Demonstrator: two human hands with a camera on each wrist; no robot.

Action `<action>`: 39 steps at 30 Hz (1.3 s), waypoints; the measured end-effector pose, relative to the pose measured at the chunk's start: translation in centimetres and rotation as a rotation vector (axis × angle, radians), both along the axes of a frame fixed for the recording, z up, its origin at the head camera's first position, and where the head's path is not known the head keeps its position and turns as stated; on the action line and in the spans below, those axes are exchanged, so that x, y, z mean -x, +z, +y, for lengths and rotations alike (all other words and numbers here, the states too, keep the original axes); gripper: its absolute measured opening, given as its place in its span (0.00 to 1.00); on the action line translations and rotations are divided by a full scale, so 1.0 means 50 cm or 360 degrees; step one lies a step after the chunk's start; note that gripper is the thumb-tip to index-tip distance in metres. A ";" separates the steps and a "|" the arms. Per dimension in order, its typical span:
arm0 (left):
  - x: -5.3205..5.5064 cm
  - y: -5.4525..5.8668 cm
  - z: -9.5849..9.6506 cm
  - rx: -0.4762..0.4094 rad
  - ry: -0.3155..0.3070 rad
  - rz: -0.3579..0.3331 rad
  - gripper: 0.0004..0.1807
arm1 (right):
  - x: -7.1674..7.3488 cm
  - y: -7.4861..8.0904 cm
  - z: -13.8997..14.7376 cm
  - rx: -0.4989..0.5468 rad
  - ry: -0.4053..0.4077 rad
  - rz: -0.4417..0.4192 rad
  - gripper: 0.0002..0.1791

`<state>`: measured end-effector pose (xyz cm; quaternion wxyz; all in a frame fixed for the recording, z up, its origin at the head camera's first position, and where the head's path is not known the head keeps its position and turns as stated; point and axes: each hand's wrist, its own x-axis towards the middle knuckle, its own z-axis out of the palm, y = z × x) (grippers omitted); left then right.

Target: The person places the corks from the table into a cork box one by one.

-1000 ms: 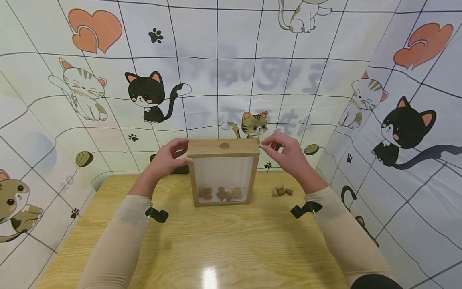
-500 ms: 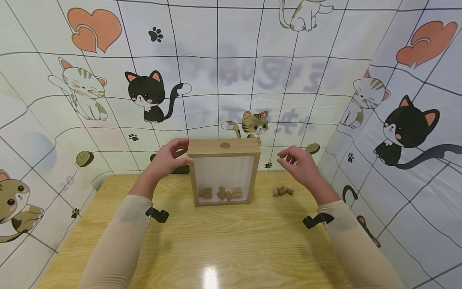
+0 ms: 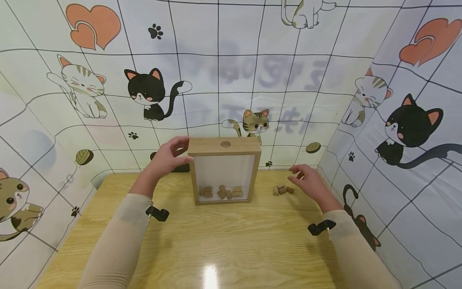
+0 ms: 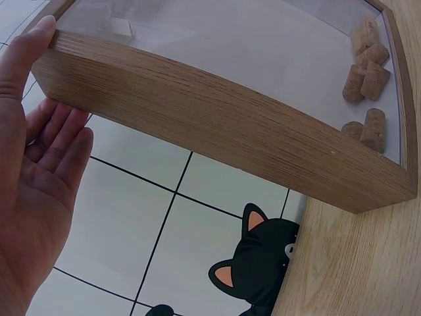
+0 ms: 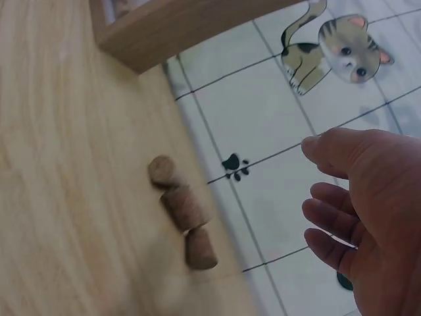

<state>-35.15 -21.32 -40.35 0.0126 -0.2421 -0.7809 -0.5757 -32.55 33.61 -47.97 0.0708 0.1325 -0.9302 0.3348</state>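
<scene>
A wooden shadow box (image 3: 224, 148) with a clear front and a round hole in its top stands upright on the table. Several corks (image 3: 221, 192) lie inside along its bottom. My left hand (image 3: 166, 155) holds the box's upper left corner, thumb at the front edge and fingers at the back, as the left wrist view (image 4: 46, 151) confirms. Beside the box on the right is a small pile of loose corks (image 3: 281, 189). Just right of that pile hovers my right hand (image 3: 308, 181), fingers loosely bent with nothing between them; the right wrist view has these corks (image 5: 184, 209) lying on the tabletop.
The pale wood table (image 3: 223, 241) ends at a cloth backdrop (image 3: 202, 80) printed with cats and grid lines, which closes in the back and both sides. A dark object (image 3: 180, 167) shows behind the box's left side.
My right hand has moved away from the box's upper right corner, rightward and down to the loose corks. The left hand keeps its hold, and the box has stayed put.
</scene>
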 end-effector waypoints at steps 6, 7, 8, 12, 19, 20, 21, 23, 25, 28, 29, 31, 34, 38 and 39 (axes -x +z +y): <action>0.000 0.000 -0.001 0.0002 0.0007 0.0011 0.40 | 0.006 -0.044 0.019 0.0001 -0.0002 -0.0076 0.22; 0.000 0.000 -0.001 0.0003 0.0008 0.0011 0.40 | 0.007 -0.051 0.022 0.0003 -0.0004 -0.0082 0.22; 0.000 0.000 -0.001 0.0004 0.0009 0.0012 0.40 | 0.008 -0.058 0.024 0.0007 -0.0008 -0.0097 0.22; 0.001 0.000 -0.002 0.0000 0.0010 0.0009 0.40 | 0.013 -0.093 0.031 0.0024 -0.0037 -0.0134 0.24; 0.001 -0.001 -0.002 -0.0003 0.0005 0.0005 0.40 | 0.016 -0.154 0.031 0.0071 -0.0010 -0.0172 0.25; 0.001 -0.001 -0.001 -0.0002 0.0003 0.0006 0.40 | 0.015 -0.160 0.031 0.0075 -0.0018 -0.0172 0.25; 0.001 -0.001 -0.001 -0.0001 0.0000 0.0007 0.40 | 0.015 -0.165 0.030 0.0071 -0.0021 -0.0171 0.25; 0.000 -0.001 -0.001 0.0003 -0.0002 0.0011 0.40 | 0.012 -0.171 0.029 0.0069 -0.0034 -0.0171 0.25; -0.001 -0.001 0.000 0.0004 -0.0001 0.0015 0.40 | 0.011 -0.176 0.028 0.0071 -0.0060 -0.0176 0.24; -0.001 -0.002 -0.001 0.0004 -0.0001 0.0016 0.40 | 0.010 -0.181 0.029 0.0063 -0.0076 -0.0182 0.25; 0.000 -0.003 -0.001 0.0006 0.0000 0.0016 0.40 | 0.011 -0.182 0.029 0.0066 -0.0086 -0.0186 0.25; 0.000 -0.003 -0.001 0.0002 -0.0005 0.0017 0.40 | 0.011 -0.186 0.031 0.0060 -0.0095 -0.0186 0.25; -0.001 -0.002 0.000 0.0000 -0.0009 0.0018 0.40 | 0.013 -0.193 0.033 0.0056 -0.0100 -0.0176 0.24; -0.002 -0.001 0.000 -0.0002 -0.0011 0.0020 0.40 | 0.017 -0.201 0.034 0.0042 -0.0115 -0.0140 0.22; -0.003 -0.001 0.000 -0.0004 -0.0013 0.0020 0.40 | 0.018 -0.202 0.034 0.0039 -0.0121 -0.0131 0.22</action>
